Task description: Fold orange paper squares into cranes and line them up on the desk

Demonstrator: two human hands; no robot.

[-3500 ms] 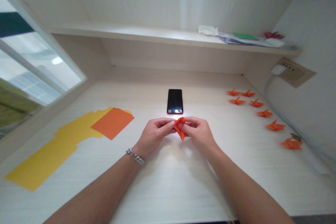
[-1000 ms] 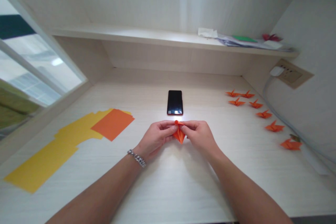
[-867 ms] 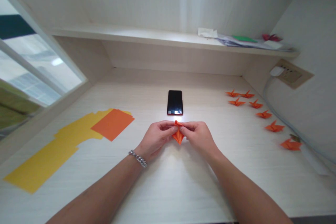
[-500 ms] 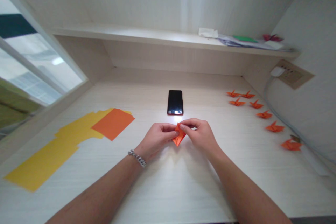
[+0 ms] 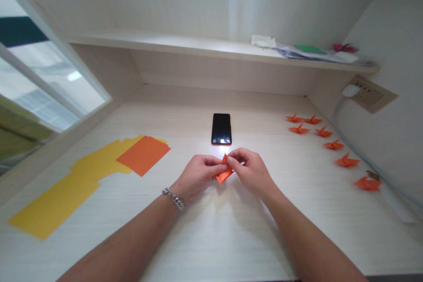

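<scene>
Folded orange paper (image 5: pixel 222 179): held between the two hands at the middle of the desk (image 5: pixel 185 114), one narrow point up and another toward the person; whether it touches the desk is hard to tell.
Left hand (image 5: pixel 198 172): fingers pinch the paper from the left, thumb laid across its front.
Right hand (image 5: pixel 249 167): thumb and forefinger pinch its upper right part; the other fingers are curled.
Bracelet (image 5: pixel 173 198): silver chain links, around the left wrist.
Phone (image 5: pixel 221 128): flat, dark screen up, just beyond the hands.
Orange sheets (image 5: pixel 143 155): at the left, overlapping the yellow sheets (image 5: pixel 54 205), which spread toward the near left.
Paper birds (image 5: pixel 346 160): seven orange ones along the right side.
Shelf (image 5: pixel 158 40): carries crumpled white paper (image 5: pixel 263 41) and loose papers with a green piece (image 5: pixel 310 49).
Socket (image 5: pixel 373 94): on the right wall, with a white plug (image 5: pixel 350 90) in it and a pale cable (image 5: pixel 350 146) running past the birds.
</scene>
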